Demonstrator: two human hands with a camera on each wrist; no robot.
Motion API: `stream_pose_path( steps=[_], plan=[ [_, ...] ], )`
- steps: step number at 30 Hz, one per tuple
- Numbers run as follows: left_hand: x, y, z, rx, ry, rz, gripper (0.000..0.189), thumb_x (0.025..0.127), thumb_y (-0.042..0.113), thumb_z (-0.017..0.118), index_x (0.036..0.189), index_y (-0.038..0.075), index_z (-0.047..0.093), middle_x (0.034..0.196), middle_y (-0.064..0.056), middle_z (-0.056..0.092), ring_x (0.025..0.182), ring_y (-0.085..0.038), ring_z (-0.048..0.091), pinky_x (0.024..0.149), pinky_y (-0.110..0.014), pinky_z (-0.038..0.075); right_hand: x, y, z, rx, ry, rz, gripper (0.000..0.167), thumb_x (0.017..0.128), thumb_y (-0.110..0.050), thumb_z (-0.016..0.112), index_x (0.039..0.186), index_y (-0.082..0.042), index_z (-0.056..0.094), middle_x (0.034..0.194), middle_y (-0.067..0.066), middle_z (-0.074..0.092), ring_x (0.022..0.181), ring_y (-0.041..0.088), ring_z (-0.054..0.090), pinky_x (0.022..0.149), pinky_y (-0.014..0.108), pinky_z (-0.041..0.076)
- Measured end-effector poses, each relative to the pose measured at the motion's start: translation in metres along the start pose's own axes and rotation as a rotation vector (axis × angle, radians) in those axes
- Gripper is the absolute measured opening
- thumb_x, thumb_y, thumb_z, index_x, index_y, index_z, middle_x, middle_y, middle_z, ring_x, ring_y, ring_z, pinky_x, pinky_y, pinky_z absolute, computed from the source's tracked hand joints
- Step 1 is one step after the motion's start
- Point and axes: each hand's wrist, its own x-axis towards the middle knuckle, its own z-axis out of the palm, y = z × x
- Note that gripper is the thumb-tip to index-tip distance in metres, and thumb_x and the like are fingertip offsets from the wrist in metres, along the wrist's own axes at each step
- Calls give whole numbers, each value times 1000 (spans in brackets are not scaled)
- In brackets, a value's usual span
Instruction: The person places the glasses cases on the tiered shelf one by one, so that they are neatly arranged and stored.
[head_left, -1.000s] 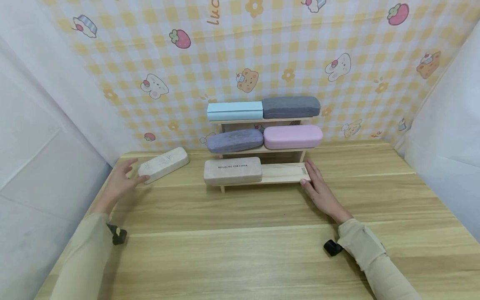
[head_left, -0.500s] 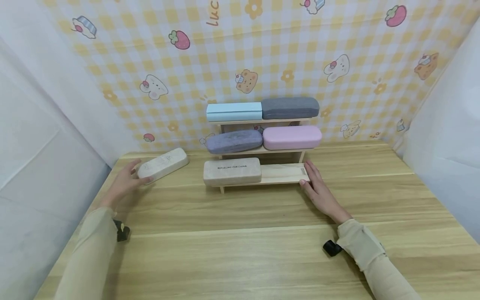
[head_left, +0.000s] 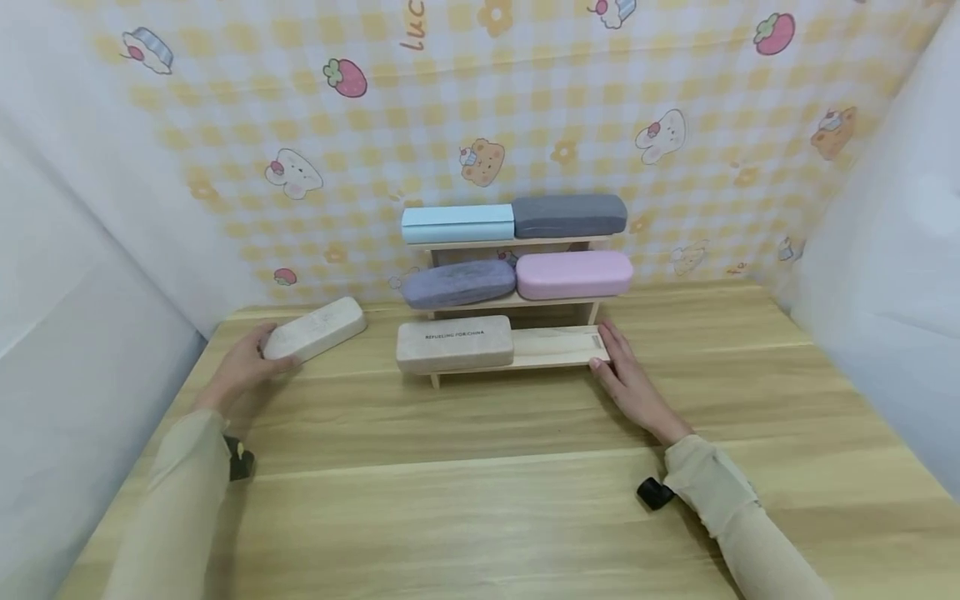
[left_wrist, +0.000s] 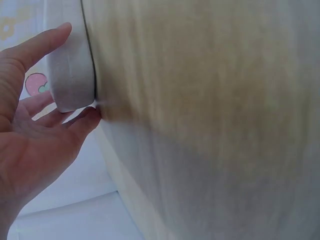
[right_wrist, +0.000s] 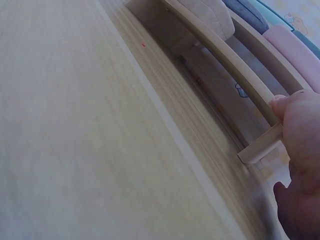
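Observation:
An off-white glasses case lies at a slant on the table's left side. My left hand grips its near left end; the left wrist view has the thumb along one side of the case and fingers round its end. A three-tier wooden display rack stands in the middle. My right hand holds the right end of its lowest shelf, thumb at the front edge. On that shelf's left half sits a beige glasses case with printed lettering.
The middle tier bears a blue-purple glasses case and a pink one. On top are a light blue case and a grey one. A checked cloth hangs behind the table.
My left hand has moved in to the off-white glasses case and closed round its end. The right hand stays on the rack. The head view has shifted slightly.

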Motion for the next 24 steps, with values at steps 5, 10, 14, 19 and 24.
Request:
stream_pose_path(
  steps=[5,10,14,19,24],
  plan=[
    [1,-5,1,15,30,46,88,89,21,73,150,-18,22,149,-45,31,136,-60,34,113,-70,29,1,-1,3,6,-2,-5,64,107,-18,44,159,3,13,168,25,6,155,47,9,122,67,14],
    [7,-2,2,73,42,69,87,88,22,74,147,-20,26,145,-46,35,132,-61,38,111,-70,30,0,-1,1,10,7,6,64,107,-18,45,159,3,14,168,25,6,155,47,8,122,67,13],
    [10,2,2,132,44,72,89,87,24,72,145,-24,25,143,-48,36,129,-62,39,110,-69,32,0,-2,-1,9,7,6,64,107,-18,45,160,2,14,168,24,6,155,47,8,122,67,13],
    [9,4,5,124,68,81,83,85,20,74,142,-23,32,139,-47,42,125,-61,45,108,-69,35,-2,-2,1,3,11,-2,64,107,-17,46,159,3,15,168,26,7,154,49,9,121,68,15],
    [6,10,7,101,81,55,82,83,20,74,141,-22,34,139,-46,44,124,-60,46,107,-69,36,-3,-1,0,15,19,-7,64,106,-17,47,158,4,16,168,26,9,154,48,10,121,68,15]
  ],
)
